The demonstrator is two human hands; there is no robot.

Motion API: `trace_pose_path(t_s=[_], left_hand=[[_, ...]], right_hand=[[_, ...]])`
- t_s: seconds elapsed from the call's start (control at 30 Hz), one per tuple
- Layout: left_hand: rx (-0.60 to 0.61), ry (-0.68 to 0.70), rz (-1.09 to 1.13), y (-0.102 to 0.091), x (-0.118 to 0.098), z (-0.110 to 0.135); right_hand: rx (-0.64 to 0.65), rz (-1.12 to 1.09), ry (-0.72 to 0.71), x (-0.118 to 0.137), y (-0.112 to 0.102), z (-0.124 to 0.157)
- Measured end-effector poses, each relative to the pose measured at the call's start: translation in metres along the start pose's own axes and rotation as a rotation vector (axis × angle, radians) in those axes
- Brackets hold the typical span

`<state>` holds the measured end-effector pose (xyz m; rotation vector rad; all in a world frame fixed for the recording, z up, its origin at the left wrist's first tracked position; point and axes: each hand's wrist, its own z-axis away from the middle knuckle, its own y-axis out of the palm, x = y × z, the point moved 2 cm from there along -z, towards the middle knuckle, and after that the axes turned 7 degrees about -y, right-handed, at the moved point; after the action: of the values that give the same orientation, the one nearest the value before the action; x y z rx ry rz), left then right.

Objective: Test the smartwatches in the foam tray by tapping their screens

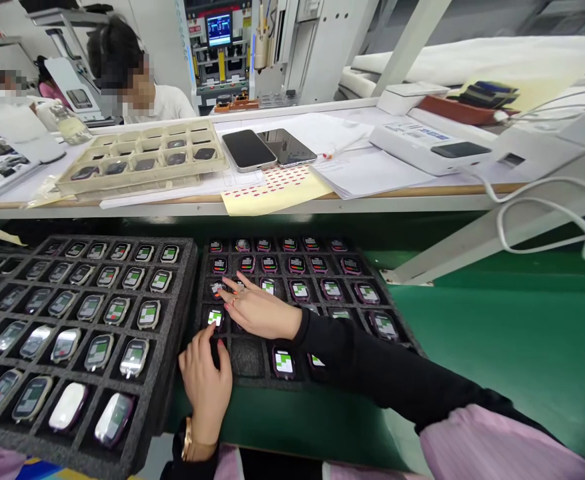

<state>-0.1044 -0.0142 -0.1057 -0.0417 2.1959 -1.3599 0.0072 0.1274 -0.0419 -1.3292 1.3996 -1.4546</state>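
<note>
Smartwatches with lit screens sit in the compartments of a dark foam tray [322,387] in front of me. My left hand [206,377] reaches in from the near side, thumb and fingers apart, fingertips at a watch with a green-and-white screen [215,317]. My right hand [262,312] stretches over the tray from the right, its fingers spread. Its fingertips are at a watch with a black screen [217,289] one row farther back, and the hand partly covers neighbouring compartments. A near-row compartment [247,359] shows no watch. Neither hand lifts anything.
At the left stands another foam tray [145,393] full of watches. Above runs a shelf [182,207] with a cream plastic tray [147,170], two phones [249,150], papers and a white device [427,148]. A white cable [547,193] hangs at right. A person [167,100] sits opposite.
</note>
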Motion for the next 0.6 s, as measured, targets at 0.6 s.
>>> trace_pose_path(t_s=[0.6], left_hand=[[-0.04,0.025,0.014,0.0,0.001,0.002]], right_hand=[[-0.065,0.047,0.08,-0.047,0.015,-0.033]])
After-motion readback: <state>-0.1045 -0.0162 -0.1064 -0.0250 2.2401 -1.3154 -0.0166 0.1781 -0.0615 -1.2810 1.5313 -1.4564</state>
